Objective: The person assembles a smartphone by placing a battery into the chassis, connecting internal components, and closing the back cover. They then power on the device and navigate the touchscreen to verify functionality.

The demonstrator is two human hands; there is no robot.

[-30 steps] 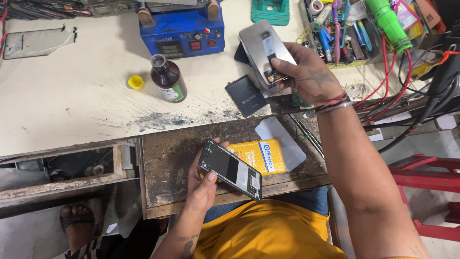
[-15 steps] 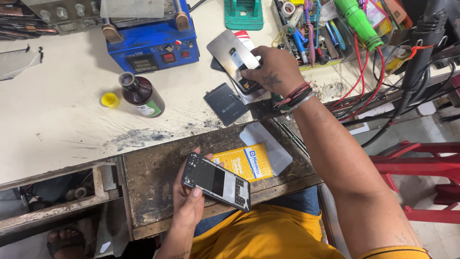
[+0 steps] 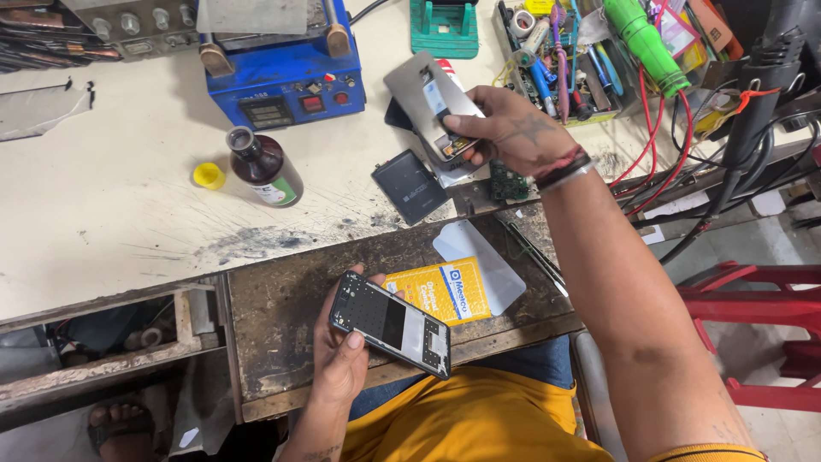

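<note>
My left hand [image 3: 339,359] grips an opened phone frame [image 3: 391,323], dark with bare inner parts, low over the brown pull-out board [image 3: 282,308]. My right hand [image 3: 513,130] reaches out over the white bench and holds a grey phone back cover [image 3: 421,96] with a small part pinched against it. A dark flat battery [image 3: 410,186] lies on the bench just left of that hand. Beside my wrist rests a small green circuit board [image 3: 510,181]. A yellow packet [image 3: 438,291] and a pale plastic sheet [image 3: 489,261] lie on the board by the phone frame.
A brown bottle [image 3: 265,167] stands open, its yellow cap [image 3: 207,175] beside it. Behind it sits a blue heating machine [image 3: 278,64]. A tool tray [image 3: 581,60] with pens and a green tool, plus red and black cables [image 3: 684,162], crowd the right. A red stool [image 3: 753,299] is at right.
The camera view has shifted and drawn closer. My right hand with the grey cover has come down slightly toward the bench edge. My left hand keeps the phone frame in about the same place.
</note>
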